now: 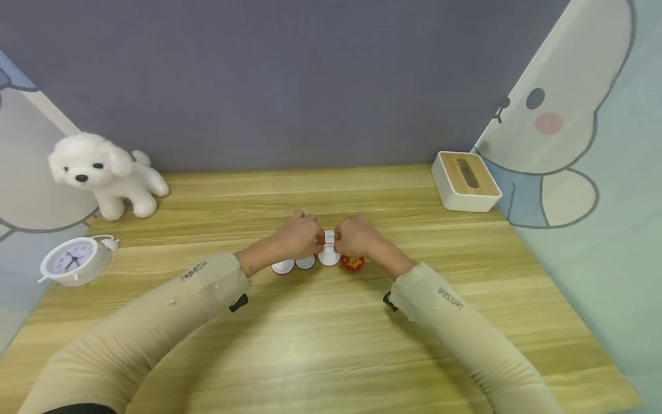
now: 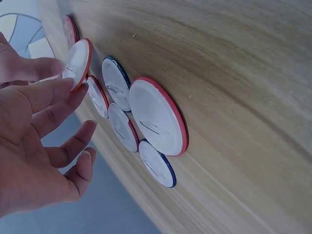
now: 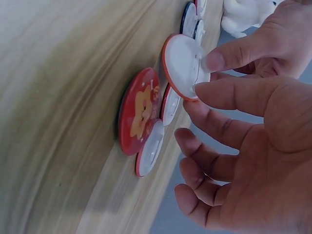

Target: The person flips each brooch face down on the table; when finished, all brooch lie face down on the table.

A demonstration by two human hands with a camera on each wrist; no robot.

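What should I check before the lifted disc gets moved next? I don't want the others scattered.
1. Raised red-rimmed white round disc pinched from both sides: ok.
2. Left hand has fingers on it: ok.
3. Right hand has fingers on it: ok.
4. Raised disc clear of the wooden table: ok.
5. Red disc with yellow picture lies flat: ok.
6. How many discs lie there: cannot tell.

Both hands fingertip to fingertip
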